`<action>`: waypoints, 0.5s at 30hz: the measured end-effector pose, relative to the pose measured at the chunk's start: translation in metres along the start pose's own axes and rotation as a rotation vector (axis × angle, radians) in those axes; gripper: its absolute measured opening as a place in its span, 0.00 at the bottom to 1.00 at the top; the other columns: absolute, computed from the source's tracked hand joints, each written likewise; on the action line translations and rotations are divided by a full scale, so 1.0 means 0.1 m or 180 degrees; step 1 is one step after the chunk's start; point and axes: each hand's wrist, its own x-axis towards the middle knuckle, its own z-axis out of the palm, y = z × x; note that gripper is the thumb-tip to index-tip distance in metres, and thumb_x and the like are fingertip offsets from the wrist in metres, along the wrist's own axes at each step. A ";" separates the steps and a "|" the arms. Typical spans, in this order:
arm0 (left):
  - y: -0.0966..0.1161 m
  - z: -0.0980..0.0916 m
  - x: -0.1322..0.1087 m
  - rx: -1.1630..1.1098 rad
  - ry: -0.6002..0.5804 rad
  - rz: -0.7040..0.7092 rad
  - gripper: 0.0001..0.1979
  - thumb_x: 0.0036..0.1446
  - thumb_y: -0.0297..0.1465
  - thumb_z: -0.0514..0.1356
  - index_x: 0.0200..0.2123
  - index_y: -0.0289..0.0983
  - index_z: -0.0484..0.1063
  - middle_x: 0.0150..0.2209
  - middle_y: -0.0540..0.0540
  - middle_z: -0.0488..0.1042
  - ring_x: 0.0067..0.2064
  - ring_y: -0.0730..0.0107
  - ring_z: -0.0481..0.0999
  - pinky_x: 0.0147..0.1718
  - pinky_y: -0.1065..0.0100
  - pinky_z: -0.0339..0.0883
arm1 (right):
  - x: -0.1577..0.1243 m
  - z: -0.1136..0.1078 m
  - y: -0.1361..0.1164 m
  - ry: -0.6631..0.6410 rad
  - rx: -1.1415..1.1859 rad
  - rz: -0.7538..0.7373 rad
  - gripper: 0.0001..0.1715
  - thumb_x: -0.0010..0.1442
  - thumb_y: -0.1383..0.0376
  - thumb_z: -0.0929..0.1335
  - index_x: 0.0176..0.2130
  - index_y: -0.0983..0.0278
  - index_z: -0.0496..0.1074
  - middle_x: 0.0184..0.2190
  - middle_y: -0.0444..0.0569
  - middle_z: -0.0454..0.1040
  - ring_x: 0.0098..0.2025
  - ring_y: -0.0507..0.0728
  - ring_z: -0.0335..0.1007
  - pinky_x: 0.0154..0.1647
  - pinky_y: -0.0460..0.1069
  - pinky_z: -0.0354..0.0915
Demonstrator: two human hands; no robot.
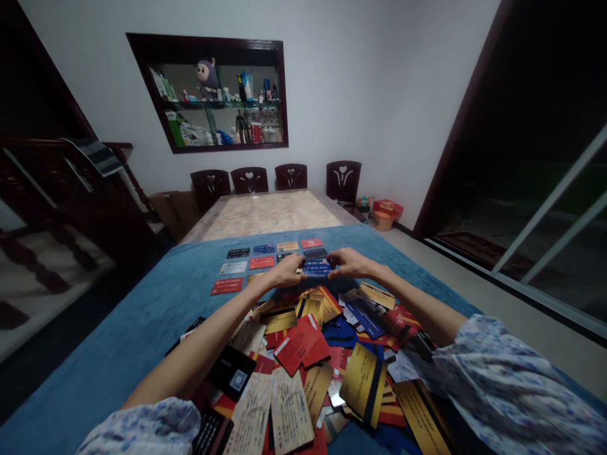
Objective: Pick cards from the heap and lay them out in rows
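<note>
Between my two hands is a blue bank card (317,268), lying flat or nearly so just past the pile. My left hand (287,272) has its fingers closed at the card's left edge. At the opposite edge, my right hand (349,262) pinches with thumb and fingers. Beyond them, cards sit in rows on the blue cloth (156,297): a red card (226,285), a silver card (233,267) and a black card (238,253) are at the left side. A loose heap of cards (303,344), red, gold, blue and cream, spreads under my forearms.
The cloth covers the near part of a long table, whose patterned top (275,212) shows at the far end. Several dark chairs (249,180) stand behind it. A red and orange bucket (385,213) is on the floor at right. A dark calculator-like object (212,433) lies near my left sleeve.
</note>
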 end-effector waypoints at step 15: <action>-0.70 -0.37 -0.34 0.0332 0.0050 -0.0460 0.13 0.47 0.30 0.62 0.38 0.34 0.75 0.39 0.42 0.77 0.41 0.57 0.75 0.39 0.66 0.68 | 0.87 0.15 -0.55 -0.0175 -0.0169 -0.0365 0.15 0.46 0.59 0.75 0.33 0.66 0.77 0.28 0.44 0.76 0.31 0.54 0.69 0.28 0.45 0.54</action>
